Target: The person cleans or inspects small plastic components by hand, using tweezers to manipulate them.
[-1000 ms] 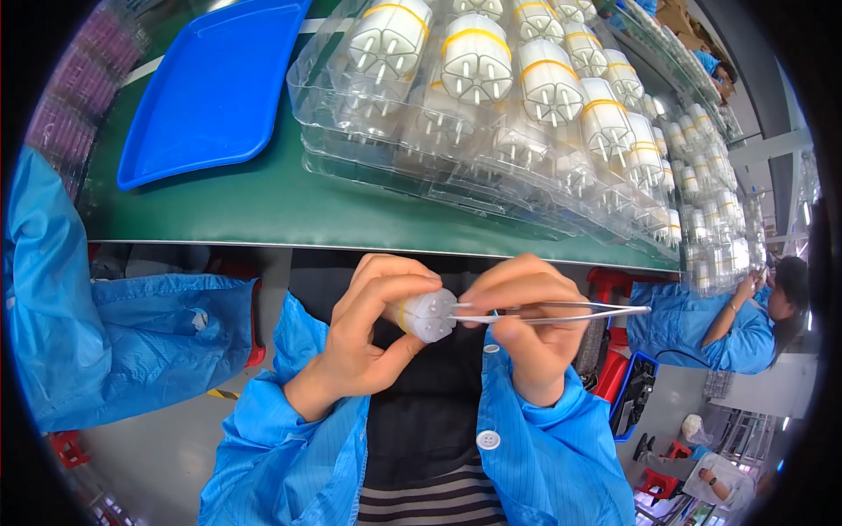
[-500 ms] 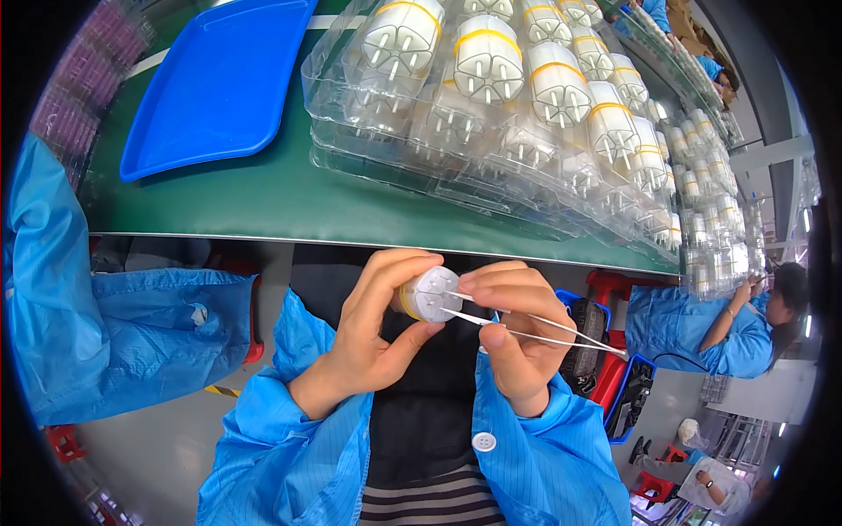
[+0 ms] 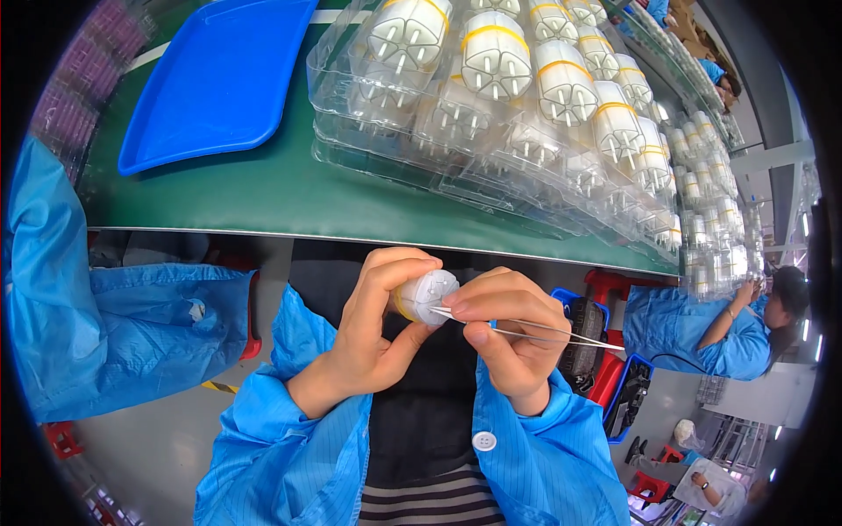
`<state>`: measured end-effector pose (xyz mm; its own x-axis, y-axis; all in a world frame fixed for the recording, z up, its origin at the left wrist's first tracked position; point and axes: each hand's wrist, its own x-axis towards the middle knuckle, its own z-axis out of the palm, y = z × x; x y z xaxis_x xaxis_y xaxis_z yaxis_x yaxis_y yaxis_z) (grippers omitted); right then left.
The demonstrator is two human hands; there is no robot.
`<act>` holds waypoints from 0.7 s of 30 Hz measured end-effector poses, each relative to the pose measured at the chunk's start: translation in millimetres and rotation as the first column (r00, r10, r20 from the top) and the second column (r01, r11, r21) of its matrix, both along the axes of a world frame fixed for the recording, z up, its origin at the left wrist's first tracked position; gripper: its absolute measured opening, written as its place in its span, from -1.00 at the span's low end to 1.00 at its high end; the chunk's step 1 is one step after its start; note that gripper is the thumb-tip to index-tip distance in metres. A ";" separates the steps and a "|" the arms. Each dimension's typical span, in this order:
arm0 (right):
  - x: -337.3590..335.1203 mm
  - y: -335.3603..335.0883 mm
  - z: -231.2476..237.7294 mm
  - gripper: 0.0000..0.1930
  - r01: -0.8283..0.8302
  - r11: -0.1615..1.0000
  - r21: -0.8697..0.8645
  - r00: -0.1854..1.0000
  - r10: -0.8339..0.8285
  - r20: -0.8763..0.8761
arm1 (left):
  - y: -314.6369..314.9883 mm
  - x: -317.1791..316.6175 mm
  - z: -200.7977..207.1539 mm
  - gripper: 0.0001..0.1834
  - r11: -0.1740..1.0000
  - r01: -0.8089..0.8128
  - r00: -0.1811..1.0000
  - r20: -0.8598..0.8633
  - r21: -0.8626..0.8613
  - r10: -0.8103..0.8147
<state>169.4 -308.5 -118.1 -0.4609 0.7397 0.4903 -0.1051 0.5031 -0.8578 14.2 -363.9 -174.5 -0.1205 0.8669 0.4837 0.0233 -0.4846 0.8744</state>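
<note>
My left hand (image 3: 373, 329) is wrapped around a small white cylindrical part (image 3: 427, 296) with a yellow band, its round end turned toward my right hand. Pinched in my right hand (image 3: 517, 329) is a pair of white tweezers (image 3: 561, 336). Their tips meet at the end face of the cylinder, near its lower right side. Both hands are in front of my body, just off the near edge of the table. What the tips grip, if anything, is too small to make out.
Stacked clear plastic trays (image 3: 438, 171) hold several white cylinders with yellow bands and pins on the green table (image 3: 263, 206). A blue tray (image 3: 210, 88) lies at the far left. A person in blue (image 3: 53, 289) sits left; another (image 3: 702, 329) works at the right.
The tweezers' arms have been squeezed together, and their tips have moved slightly left and down on the cylinder's face. My right hand's fingers have closed in. The left hand keeps its grip.
</note>
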 end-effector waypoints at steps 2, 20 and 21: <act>0.6 0.8 0.0 -0.83 -0.007 1.000 0.012 1.000 0.007 0.004 | 0.1 -1.2 -0.7 -0.33 1.000 0.003 1.000 -0.024 0.005 -0.003; 2.4 0.5 0.1 -0.86 -0.001 1.000 0.005 1.000 0.001 -0.002 | -0.1 0.1 -0.9 -0.35 1.000 0.010 1.000 -0.020 -0.002 -0.010; 2.2 0.8 0.5 -0.86 0.003 1.000 0.003 1.000 -0.003 0.004 | -0.5 0.2 -0.5 -0.35 1.000 0.010 1.000 -0.020 -0.002 -0.010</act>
<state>171.6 -307.7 -117.6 -0.4607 0.7399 0.4902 -0.0997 0.5056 -0.8570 14.4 -364.5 -175.0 -0.1024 0.8689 0.4843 0.0360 -0.4833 0.8747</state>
